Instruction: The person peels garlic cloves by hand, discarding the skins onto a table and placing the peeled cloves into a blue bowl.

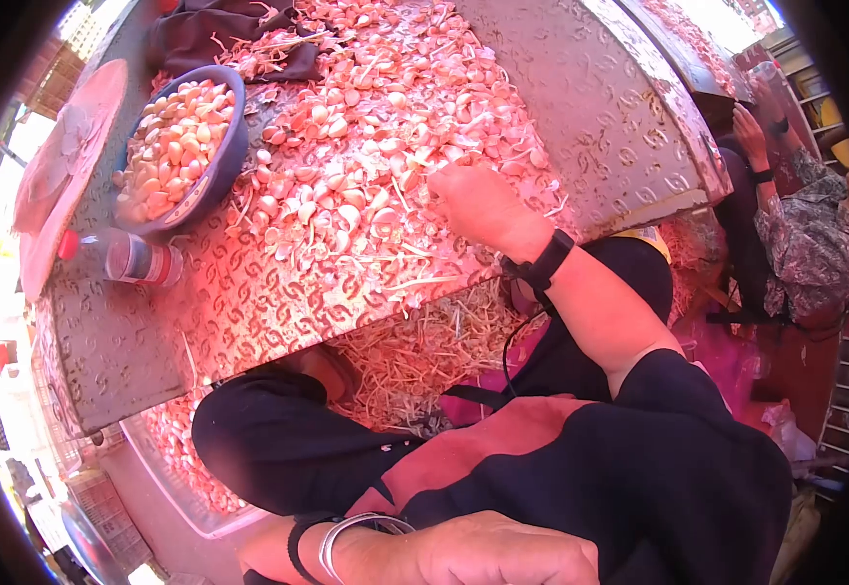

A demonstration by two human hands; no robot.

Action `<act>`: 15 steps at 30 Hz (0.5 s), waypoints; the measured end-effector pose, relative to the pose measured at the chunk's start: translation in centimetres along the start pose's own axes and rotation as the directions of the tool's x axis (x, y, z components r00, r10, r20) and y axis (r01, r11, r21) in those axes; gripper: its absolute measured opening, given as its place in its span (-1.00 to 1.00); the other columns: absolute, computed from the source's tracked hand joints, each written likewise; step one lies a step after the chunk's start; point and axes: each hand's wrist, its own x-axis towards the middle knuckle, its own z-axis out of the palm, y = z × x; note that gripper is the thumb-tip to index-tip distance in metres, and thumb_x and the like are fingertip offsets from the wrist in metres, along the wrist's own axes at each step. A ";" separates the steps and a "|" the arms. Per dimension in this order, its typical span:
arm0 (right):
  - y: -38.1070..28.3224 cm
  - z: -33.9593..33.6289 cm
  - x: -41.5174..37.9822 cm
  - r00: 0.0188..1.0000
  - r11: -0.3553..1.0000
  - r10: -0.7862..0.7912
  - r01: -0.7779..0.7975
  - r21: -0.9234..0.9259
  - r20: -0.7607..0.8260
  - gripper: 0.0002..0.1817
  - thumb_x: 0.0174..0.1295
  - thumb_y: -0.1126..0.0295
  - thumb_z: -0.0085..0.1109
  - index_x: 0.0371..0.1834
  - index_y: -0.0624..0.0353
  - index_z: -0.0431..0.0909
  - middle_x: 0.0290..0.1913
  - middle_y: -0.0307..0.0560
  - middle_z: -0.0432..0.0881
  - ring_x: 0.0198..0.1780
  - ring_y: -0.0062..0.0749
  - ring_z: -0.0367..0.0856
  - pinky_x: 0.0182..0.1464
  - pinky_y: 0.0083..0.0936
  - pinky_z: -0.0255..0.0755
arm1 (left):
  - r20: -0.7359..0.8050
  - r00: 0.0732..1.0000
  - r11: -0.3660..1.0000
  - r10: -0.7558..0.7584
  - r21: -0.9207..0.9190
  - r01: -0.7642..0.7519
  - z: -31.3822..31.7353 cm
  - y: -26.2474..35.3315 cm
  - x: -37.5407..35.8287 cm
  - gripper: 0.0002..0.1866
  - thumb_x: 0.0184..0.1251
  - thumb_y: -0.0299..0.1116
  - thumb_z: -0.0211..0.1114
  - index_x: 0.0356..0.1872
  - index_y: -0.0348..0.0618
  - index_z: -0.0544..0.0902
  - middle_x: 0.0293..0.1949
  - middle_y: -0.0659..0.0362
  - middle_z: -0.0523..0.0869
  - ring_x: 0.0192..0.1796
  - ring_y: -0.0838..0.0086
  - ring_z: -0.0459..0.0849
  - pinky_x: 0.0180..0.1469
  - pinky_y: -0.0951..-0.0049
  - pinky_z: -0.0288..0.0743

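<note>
My right hand, with a dark band on its wrist, rests at the near right part of a spread of garlic cloves. Its fingers are curled together; whatever lies between them is hidden. Low in the view, close to the camera, my left hand is held across my body, with bracelets on its wrist. Its fingers are cut off or hidden by the lower edge. Around my right hand lie loose cloves, skins and dry stalks on a patterned metal table.
A blue bowl of peeled cloves stands at the left, near a lying plastic bottle and a straw hat. Dark cloth lies at the back. Below are stalk litter and a crate. Another person sits at right.
</note>
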 end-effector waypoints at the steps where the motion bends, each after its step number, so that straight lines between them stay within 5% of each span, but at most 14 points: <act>1: 0.2 0.0 0.0 0.999 0.998 0.050 -0.049 -0.031 0.017 -0.85 -0.03 0.49 0.15 -0.35 0.20 0.48 -0.33 -0.01 0.54 -0.32 -0.11 0.58 -0.31 -0.27 0.47 | -0.038 0.999 0.998 -0.039 -0.052 0.037 0.0 0.0 -0.3 -0.82 0.29 -0.45 0.21 -0.22 -0.39 0.54 -0.33 0.06 0.57 -0.32 0.40 0.57 -0.32 0.53 0.40; 3: 0.6 0.0 0.3 0.995 0.994 0.093 -0.091 -0.061 0.028 -0.84 -0.04 0.51 0.14 -0.33 0.23 0.49 -0.31 0.01 0.56 -0.35 -0.16 0.59 -0.32 -0.32 0.49 | -0.081 0.989 0.992 -0.127 -0.015 0.126 -1.1 1.0 -1.0 -0.75 0.33 -0.39 0.17 -0.15 -0.42 0.52 -0.23 -0.07 0.54 -0.41 0.56 0.44 -0.34 0.63 0.31; 5: 0.7 0.1 0.8 0.961 0.895 0.275 -0.239 0.376 -0.044 -0.82 -0.01 0.54 0.11 -0.29 0.29 0.53 -0.37 0.03 0.57 -0.40 -0.33 0.59 -0.33 -0.43 0.50 | -0.295 0.944 0.985 -0.149 -0.127 0.116 -1.7 1.9 -2.4 -0.79 0.29 -0.44 0.14 -0.22 -0.46 0.49 -0.32 -0.07 0.50 -0.54 0.53 0.44 -0.49 0.65 0.34; 6: 0.2 -0.1 1.1 0.962 0.896 0.269 -0.233 0.378 -0.045 -0.82 -0.01 0.54 0.11 -0.29 0.29 0.53 -0.37 0.03 0.57 -0.40 -0.33 0.59 -0.33 -0.43 0.50 | -0.427 0.896 0.974 -0.126 -0.226 0.029 -2.0 1.8 -3.4 -0.80 0.27 -0.45 0.12 -0.25 -0.46 0.48 -0.35 -0.08 0.48 -0.59 0.52 0.43 -0.55 0.66 0.34; 8: -1.2 -0.2 1.9 0.880 0.206 0.358 -0.401 0.893 0.313 -0.85 0.01 0.53 0.06 -0.35 0.29 0.57 -0.44 0.15 0.60 -0.43 -0.05 0.61 -0.30 -0.36 0.52 | -0.543 0.839 0.968 0.035 -0.191 -0.164 -3.3 1.7 -4.9 -0.82 0.22 -0.47 0.06 -0.29 -0.44 0.43 -0.39 -0.09 0.44 -0.67 0.51 0.39 -0.66 0.65 0.31; 10: -2.0 1.2 2.1 0.888 0.289 0.307 -0.429 0.856 0.342 -0.87 0.08 0.46 0.10 -0.34 0.24 0.58 -0.45 0.10 0.58 -0.38 -0.03 0.59 -0.27 -0.34 0.49 | -0.614 0.780 0.967 0.119 -0.106 -0.231 -4.2 1.7 -6.5 -0.82 0.24 -0.45 0.05 -0.24 -0.39 0.40 -0.35 -0.09 0.44 -0.64 0.51 0.41 -0.67 0.64 0.29; 12: -2.4 3.1 2.3 0.998 0.887 -0.061 0.070 0.457 -0.034 -0.88 0.12 0.39 0.16 -0.32 0.16 0.59 -0.34 0.05 0.55 -0.33 -0.18 0.56 -0.27 -0.39 0.42 | -0.648 0.748 0.966 0.143 -0.073 -0.248 -4.8 1.6 -7.8 -0.80 0.25 -0.45 0.05 -0.17 -0.37 0.40 -0.34 -0.06 0.44 -0.63 0.51 0.41 -0.68 0.66 0.26; 15: -4.8 2.2 2.5 0.984 0.980 -0.161 0.149 0.133 0.079 -0.84 0.13 0.40 0.12 -0.22 0.10 0.56 -0.34 0.04 0.48 -0.20 -0.07 0.52 -0.19 -0.26 0.40 | -0.677 0.722 0.974 0.145 -0.030 -0.224 -4.9 1.2 -8.6 -0.82 0.30 -0.46 0.06 -0.15 -0.33 0.49 -0.34 -0.03 0.49 -0.62 0.61 0.38 -0.69 0.75 0.16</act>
